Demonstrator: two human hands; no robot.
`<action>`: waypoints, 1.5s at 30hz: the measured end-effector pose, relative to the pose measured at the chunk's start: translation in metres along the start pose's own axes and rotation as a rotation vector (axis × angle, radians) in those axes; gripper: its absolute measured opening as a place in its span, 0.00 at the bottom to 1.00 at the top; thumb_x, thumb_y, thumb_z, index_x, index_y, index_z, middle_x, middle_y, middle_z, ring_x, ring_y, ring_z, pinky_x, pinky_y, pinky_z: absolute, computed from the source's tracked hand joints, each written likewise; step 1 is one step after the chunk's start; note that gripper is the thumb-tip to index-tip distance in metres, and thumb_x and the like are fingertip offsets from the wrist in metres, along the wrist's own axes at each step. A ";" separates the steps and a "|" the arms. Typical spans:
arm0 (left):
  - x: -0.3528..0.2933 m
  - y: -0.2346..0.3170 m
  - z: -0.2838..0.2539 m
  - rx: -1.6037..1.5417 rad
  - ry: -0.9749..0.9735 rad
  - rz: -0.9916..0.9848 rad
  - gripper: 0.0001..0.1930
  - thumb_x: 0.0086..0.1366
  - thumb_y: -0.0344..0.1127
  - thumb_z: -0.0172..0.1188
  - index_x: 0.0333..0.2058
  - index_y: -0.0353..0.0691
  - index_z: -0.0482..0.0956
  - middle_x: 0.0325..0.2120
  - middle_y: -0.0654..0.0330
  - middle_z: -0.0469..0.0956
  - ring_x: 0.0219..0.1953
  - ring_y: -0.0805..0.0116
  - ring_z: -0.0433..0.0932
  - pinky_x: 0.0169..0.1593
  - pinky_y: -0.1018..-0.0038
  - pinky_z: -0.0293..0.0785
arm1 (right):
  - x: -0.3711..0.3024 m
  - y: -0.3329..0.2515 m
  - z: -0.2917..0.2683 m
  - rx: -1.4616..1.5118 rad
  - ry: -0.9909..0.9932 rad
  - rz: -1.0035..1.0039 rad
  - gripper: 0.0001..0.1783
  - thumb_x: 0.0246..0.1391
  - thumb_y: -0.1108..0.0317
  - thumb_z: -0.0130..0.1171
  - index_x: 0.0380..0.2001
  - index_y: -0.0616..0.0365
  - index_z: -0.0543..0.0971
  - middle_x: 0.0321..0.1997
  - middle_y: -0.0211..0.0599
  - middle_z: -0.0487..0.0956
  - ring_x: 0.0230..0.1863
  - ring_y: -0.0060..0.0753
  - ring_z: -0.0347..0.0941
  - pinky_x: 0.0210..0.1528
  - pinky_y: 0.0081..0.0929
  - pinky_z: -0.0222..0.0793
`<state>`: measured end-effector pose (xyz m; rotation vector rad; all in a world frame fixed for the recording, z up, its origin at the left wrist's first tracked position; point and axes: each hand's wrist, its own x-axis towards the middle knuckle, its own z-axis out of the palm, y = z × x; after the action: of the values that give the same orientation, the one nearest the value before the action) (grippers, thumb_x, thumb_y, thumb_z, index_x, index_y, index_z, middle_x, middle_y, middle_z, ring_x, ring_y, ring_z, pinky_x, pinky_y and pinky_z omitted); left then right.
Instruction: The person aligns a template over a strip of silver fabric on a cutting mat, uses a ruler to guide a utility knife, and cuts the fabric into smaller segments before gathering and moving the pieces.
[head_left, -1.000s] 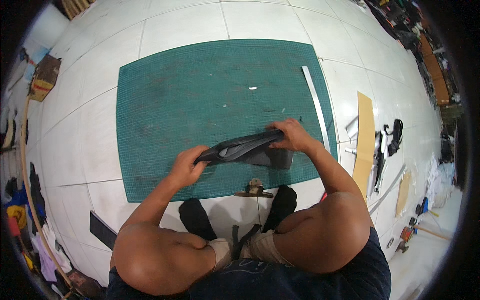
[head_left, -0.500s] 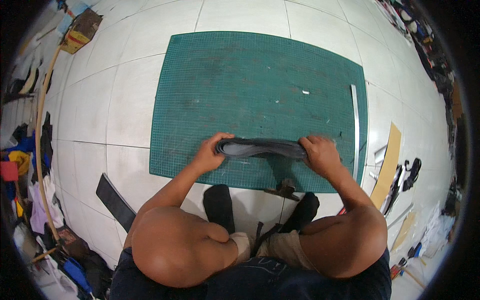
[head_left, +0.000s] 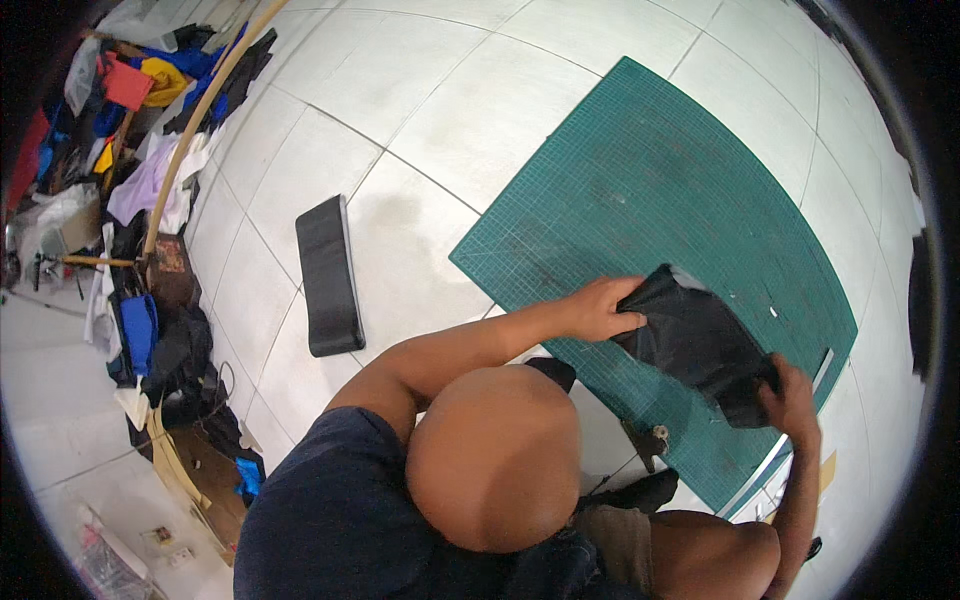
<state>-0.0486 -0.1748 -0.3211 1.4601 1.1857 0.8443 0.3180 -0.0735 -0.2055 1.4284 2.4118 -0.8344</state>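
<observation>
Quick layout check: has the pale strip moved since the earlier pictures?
No; against the mat, the pale strip still lies along the same edge.

Left fingers (head_left: 614,290) partly hidden behind black material (head_left: 692,338).

1 fisheye head view, facing steeply down from above; left knee (head_left: 495,460) close, hands (head_left: 602,308) (head_left: 793,402) and green mat (head_left: 690,190) farther.

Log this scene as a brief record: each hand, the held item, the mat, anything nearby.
Left hand: grips one end of the black material
Right hand: grips the opposite end
Held item: black material, over the mat
Green mat: gridded, flat on white floor tiles
Nearby: black flat piece on the tiles, apart from the mat
</observation>
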 end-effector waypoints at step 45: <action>-0.343 0.058 -0.166 -0.753 1.635 -0.015 0.14 0.64 0.28 0.53 0.48 0.30 0.70 0.43 0.50 0.76 0.44 0.57 0.78 0.51 0.64 0.76 | 0.080 -0.007 0.065 0.059 -0.048 -0.331 0.30 0.51 0.73 0.64 0.59 0.53 0.68 0.45 0.45 0.78 0.43 0.45 0.77 0.47 0.40 0.73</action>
<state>-0.2813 -0.4574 -0.2003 -0.1251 1.5953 2.2979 0.2652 -0.0545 -0.2919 1.0254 2.6464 -1.0044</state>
